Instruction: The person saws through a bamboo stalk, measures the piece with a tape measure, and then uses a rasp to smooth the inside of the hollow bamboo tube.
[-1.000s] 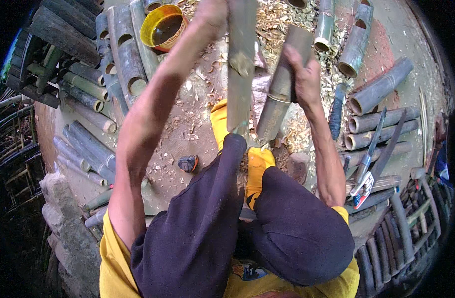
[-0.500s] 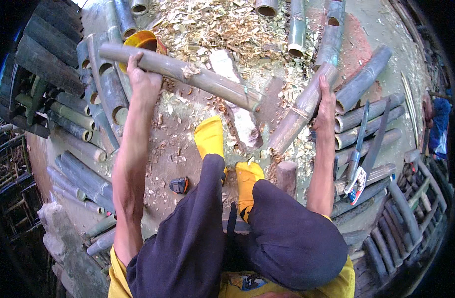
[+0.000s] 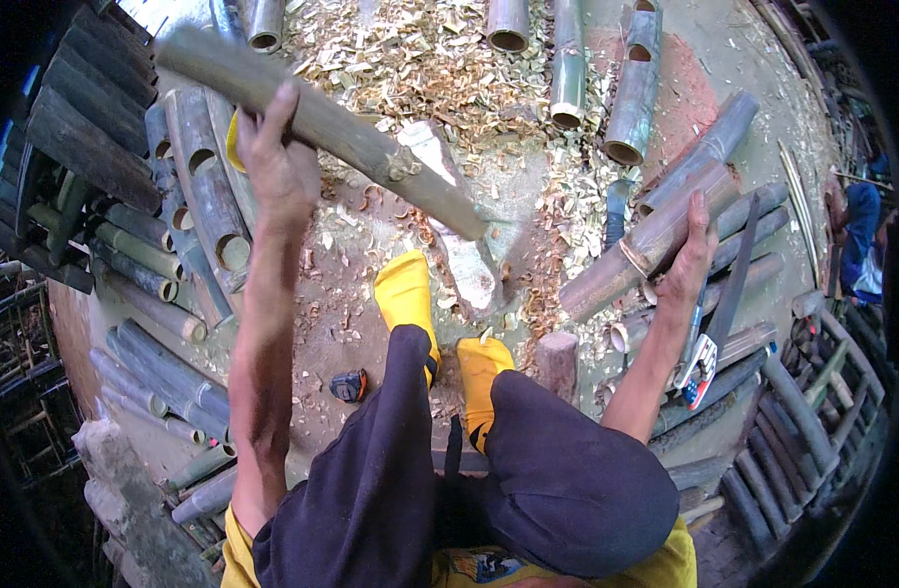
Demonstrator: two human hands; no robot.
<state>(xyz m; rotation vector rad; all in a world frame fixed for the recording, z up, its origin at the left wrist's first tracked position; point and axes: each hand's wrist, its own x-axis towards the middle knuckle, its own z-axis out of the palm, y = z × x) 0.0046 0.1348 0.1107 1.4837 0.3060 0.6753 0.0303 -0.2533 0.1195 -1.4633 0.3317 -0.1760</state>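
Observation:
My left hand (image 3: 285,162) is closed around a long greyish-brown bamboo tube (image 3: 361,142), raised and slanting down to the right. Its near end is blurred over a pale, whitish block (image 3: 469,279) on the ground. Another, shorter bamboo tube (image 3: 655,230), with a ring-like joint, is in my right hand (image 3: 687,257), whose fingers curl round its near side. That piece tilts up to the right, above other bamboo lying there. A yellow container (image 3: 236,147) is mostly hidden behind my left hand and the long tube.
Cut bamboo tubes (image 3: 202,167), some with round holes, lie on both sides. Wood shavings (image 3: 420,73) cover the far ground. A hand saw (image 3: 702,363) rests on bamboo at right. By my yellow-socked feet are a tape measure (image 3: 349,385) and a short wooden stump (image 3: 557,355).
My left hand's tube has swung up at its far end and shifted left. My right hand has moved right and lower with its tube, uncovering a holed tube and a dark-blue tool-like object.

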